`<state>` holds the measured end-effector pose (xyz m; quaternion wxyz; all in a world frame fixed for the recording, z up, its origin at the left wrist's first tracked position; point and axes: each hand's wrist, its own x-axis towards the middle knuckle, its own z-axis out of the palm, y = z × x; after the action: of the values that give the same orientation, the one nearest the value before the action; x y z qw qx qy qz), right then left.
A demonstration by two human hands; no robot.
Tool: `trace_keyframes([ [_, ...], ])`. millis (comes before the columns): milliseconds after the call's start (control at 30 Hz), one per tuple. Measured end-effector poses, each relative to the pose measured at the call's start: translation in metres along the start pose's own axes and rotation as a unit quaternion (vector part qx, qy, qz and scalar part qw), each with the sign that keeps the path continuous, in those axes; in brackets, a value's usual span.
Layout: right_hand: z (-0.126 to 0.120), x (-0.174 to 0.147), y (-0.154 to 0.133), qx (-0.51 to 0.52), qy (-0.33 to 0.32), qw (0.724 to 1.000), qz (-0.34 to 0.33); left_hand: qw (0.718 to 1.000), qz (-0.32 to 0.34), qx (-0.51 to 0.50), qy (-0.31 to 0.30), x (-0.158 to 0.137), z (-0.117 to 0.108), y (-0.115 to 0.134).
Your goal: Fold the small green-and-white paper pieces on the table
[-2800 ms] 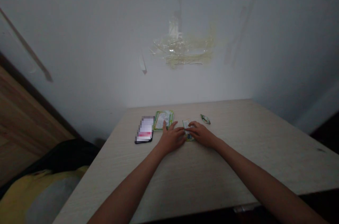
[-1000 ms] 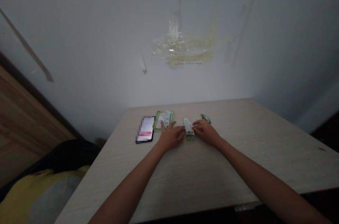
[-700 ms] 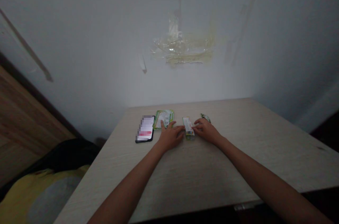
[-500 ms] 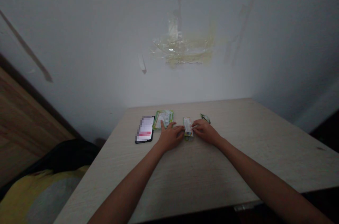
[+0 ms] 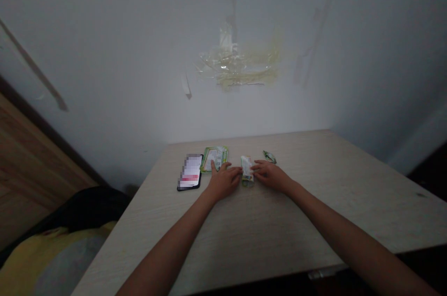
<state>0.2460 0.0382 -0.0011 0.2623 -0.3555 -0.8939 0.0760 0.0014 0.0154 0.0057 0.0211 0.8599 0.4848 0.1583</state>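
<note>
A narrow, printed packet, whitish with green and coloured parts, lies on the table between my two hands. My left hand rests with its fingers spread, the fingertips at the packet's left edge and the thumb over a flat green-and-white packet. From the other side, my right hand touches the narrow packet's right edge with its fingers stretched out. Just beyond the right hand lies a small crumpled green wrapper.
A phone with a lit screen lies left of the green-and-white packet. The pale wooden table meets a wall with old tape on it. Yellow and grey fabric is at the lower left.
My right hand's fingers have straightened and reach a little over the narrow packet's edge. My left hand stays at its place. The whole view has shifted slightly.
</note>
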Motion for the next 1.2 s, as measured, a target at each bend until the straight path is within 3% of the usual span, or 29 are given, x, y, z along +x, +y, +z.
trace_keyframes([
  [400, -0.0030, -0.0022, 0.0016, 0.024, -0.030, 0.999, -0.020, 1.000, 0.003, 0.001, 0.004, 0.0000, -0.0012, 0.0005],
  [767, -0.0006, 0.0015, -0.0060, -0.021, 0.030, 0.999, -0.029, 0.999, 0.012, 0.015, 0.037, -0.0054, -0.0032, 0.0043],
  [933, -0.0006, 0.0037, -0.0060, -0.030, 0.019, 0.999, -0.007, 0.999, 0.011, 0.010, 0.034, -0.0058, -0.0066, 0.0058],
  [1200, -0.0009, 0.0040, -0.0005, 0.010, -0.028, 0.999, -0.033, 1.000, 0.000, 0.014, 0.014, -0.0029, -0.0066, 0.0035],
])
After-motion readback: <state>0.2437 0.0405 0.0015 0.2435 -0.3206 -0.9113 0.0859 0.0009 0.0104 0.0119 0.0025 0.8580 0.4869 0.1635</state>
